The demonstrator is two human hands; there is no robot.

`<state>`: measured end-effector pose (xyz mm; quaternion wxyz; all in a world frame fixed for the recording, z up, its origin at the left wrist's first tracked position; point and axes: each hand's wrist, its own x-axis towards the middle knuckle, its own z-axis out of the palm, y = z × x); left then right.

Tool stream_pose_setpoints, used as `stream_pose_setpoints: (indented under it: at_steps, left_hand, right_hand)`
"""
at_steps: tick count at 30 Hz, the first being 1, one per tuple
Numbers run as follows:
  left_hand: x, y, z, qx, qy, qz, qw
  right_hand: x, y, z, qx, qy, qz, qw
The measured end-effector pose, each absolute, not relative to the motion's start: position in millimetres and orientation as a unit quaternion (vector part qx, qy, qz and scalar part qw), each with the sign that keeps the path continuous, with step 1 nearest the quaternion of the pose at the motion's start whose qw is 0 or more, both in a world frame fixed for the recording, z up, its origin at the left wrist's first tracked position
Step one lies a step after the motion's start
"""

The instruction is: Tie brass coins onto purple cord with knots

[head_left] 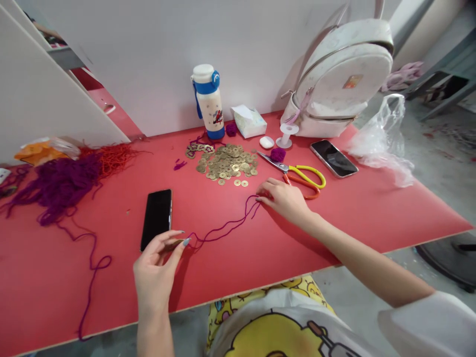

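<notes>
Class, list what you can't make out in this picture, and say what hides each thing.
All in the head view:
Brownish thing in the left hand: mostly covered by the fingers.
Purple string at the right hand: the fingertips hide exactly how it is gripped.
Coins: overlapping hides their number; any markings are too small.
White backpack: its handle is cut off by the top edge; its walls hide any contents.

We're at a makeshift craft corner: red table [223, 271] under left hand [158, 263] and right hand [284, 198], purple yarn [63, 183] heaped out past the left, holed coins [230, 161] ahead, scissors [284, 167] just beyond the right!
</notes>
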<state>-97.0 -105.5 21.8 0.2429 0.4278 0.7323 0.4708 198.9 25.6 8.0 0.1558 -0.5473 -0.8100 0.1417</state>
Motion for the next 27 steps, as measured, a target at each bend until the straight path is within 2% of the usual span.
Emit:
stream_pose_setpoints:
  at_steps: [3, 8, 10, 15, 18, 21, 27]
  left_hand:
    - [-98, -103, 25, 0.449, 0.737, 0.45, 0.231]
    - [-81, -86, 47, 0.553, 0.676, 0.415, 0.255]
    - [-67, -71, 56, 0.608, 0.636, 0.388, 0.275]
    - [-35, -21, 57, 0.644, 0.602, 0.333, 0.334]
    - [-27, 1, 47, 0.64, 0.588, 0.335, 0.363]
    - [-28, 10, 37, 0.626, 0.589, 0.352, 0.371]
    - [-38, 12, 25, 0.605, 0.602, 0.371, 0.367]
  right_hand:
    - [199, 34, 11, -0.536, -0.818, 0.155, 0.14]
    - [195, 35, 32, -0.466, -0.808, 0.302, 0.197]
    - [188, 32, 41, -0.424, -0.82, 0.326, 0.206]
    - [166, 28, 51, -0.353, -0.864, 0.302, 0.195]
    - [162, 32, 49, -0.337, -0.865, 0.297, 0.221]
    - [165, 42, 43, -0.331, -0.853, 0.314, 0.253]
    - [175, 62, 18, -0.344, -0.849, 0.303, 0.263]
